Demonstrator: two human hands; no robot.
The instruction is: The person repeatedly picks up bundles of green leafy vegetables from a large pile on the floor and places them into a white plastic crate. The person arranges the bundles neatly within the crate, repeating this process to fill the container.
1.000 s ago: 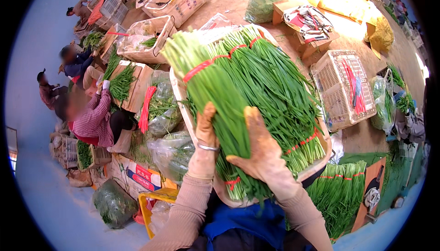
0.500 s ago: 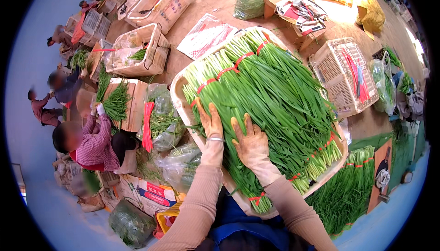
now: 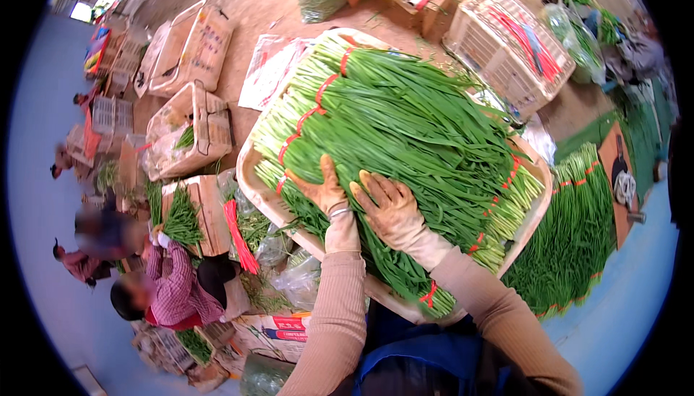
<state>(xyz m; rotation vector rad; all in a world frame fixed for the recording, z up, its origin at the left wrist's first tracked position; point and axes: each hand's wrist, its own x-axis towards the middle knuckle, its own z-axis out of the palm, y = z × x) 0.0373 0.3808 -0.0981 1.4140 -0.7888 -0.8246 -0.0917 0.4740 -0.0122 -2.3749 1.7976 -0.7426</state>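
Bundles of long green chives [image 3: 426, 128], tied with red bands, fill a cream plastic basket [image 3: 247, 172] in front of me. Their pale stalk ends face left in most of the pile and lower right in others. My left hand [image 3: 325, 194], in a stained pale glove, rests with fingers apart on the leaves near the basket's near left side. Just right of it, my right hand [image 3: 390, 212], gloved alike, lies stretched out on the leaves. Neither hand grips a bundle. One tied bundle's stalk end [image 3: 437, 300] shows at the near edge, below my right wrist.
More tied chives [image 3: 567, 230] lie at the right, beside a board [image 3: 614, 179] with a tool on it. A crate [image 3: 499, 49] carrying red strips stands at the back right. Left are open crates [image 3: 191, 132], red strips [image 3: 240, 237] and a co-worker [image 3: 181, 287] handling greens.
The view has turned, so the surroundings shift in the picture. Both hands stay on the chives; my left thumb and fingers spread wider, and my right hand lies flatter with fingers closer together.
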